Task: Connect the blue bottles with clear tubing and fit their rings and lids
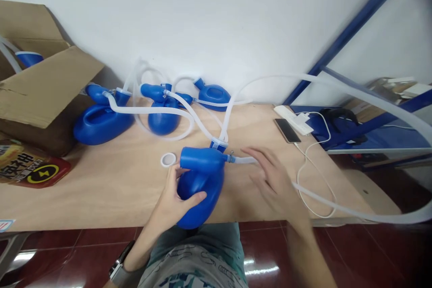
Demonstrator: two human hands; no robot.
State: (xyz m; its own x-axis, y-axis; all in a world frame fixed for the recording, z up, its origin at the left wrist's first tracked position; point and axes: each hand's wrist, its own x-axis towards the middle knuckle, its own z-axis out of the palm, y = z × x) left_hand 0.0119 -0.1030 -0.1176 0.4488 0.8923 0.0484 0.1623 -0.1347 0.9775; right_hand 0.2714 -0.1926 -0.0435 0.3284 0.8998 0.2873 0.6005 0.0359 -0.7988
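My left hand [178, 198] grips a blue plastic urinal bottle [202, 195] at the table's front edge, thumb on its near side and the other fingers partly hidden behind it. Across the top of the bottle lies a blue funnel-shaped cup [202, 159]; a metal clip [231, 157] sits where the clear hose [243, 160] joins it. My right hand [270, 175], slightly blurred, is open with fingers stretched over that hose; whether it touches is hard to tell. Hose loops out to the right and back to the bottle's neck [218, 145]. A white ring-like cap [168, 159] lies left of the cup.
More blue bottles with hoses [103, 123] [164, 117] [216, 94] stand along the wall. At left are an open cardboard box [50, 76] and a red-yellow package [37, 168]. A phone [286, 130], power strip [293, 119] and white cable [305, 157] lie right, beside a blue metal frame [351, 22].
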